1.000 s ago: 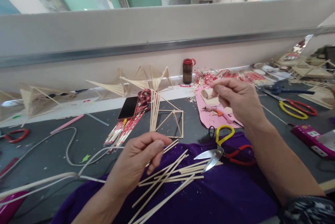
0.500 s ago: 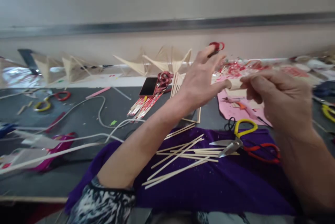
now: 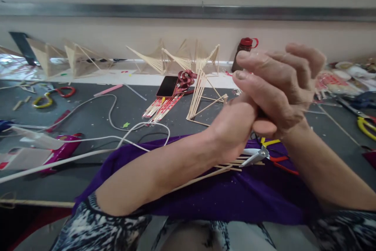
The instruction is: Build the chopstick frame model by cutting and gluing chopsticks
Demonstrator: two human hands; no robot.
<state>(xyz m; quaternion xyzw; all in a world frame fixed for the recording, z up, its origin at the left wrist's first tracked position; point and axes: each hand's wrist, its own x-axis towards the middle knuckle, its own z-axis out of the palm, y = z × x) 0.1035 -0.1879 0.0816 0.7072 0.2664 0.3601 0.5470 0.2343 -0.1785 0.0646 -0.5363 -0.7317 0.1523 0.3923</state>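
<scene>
My hands are pressed together above the table, right of centre. My left hand [image 3: 232, 127] reaches in from the left, its fingers mostly hidden behind the other hand. Bent over it, my right hand [image 3: 276, 90] closes round its fingers. Whether anything small lies between the palms is hidden. Below them, scissors [image 3: 261, 155] with yellow and red handles lie with blades apart, partly covered by my hands. Thin wooden sticks [image 3: 229, 168] rest on a purple cloth [image 3: 235, 200], partly behind my left forearm. A frame of thin sticks [image 3: 197, 98] stands just beyond my left wrist.
A black phone [image 3: 167, 87] lies by packets of red-and-white wrapped sticks [image 3: 164, 110]. Stick models [image 3: 179, 57] line the wall, beside a bottle with a red lid [image 3: 246, 43]. White cable [image 3: 117, 149] crosses the left side near a magenta glue gun [image 3: 63, 147]. More scissors [image 3: 44, 100] lie left.
My hands, apart before with the left spread and the right pinched near a small pale piece, have come together. The view has shifted, and the pale piece no longer shows.
</scene>
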